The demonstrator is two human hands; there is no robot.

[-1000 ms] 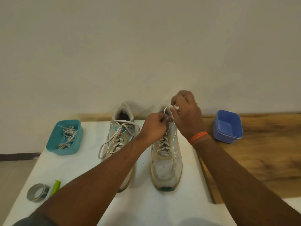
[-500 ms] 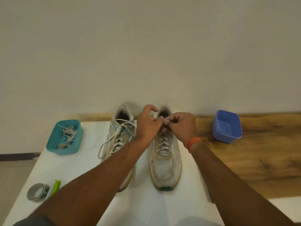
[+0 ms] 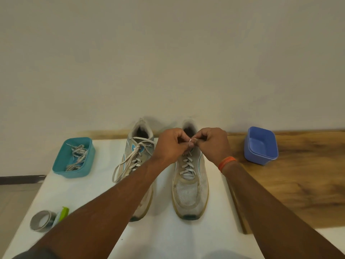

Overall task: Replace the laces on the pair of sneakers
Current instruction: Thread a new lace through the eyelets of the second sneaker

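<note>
Together, the left hand (image 3: 170,146) and right hand (image 3: 212,144) pinch a white lace (image 3: 192,140) above the right sneaker (image 3: 190,184) on the table (image 3: 164,236).

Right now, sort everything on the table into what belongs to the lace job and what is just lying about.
Belongs to the job:
right sneaker, its lace pinched by left hand and right hand
left sneaker, lace hanging loose
teal tub holding laces
blue tub

Lying about:
tape roll
green item beside it

Tape roll (image 3: 41,220) (grey), green tool (image 3: 63,214)
</note>
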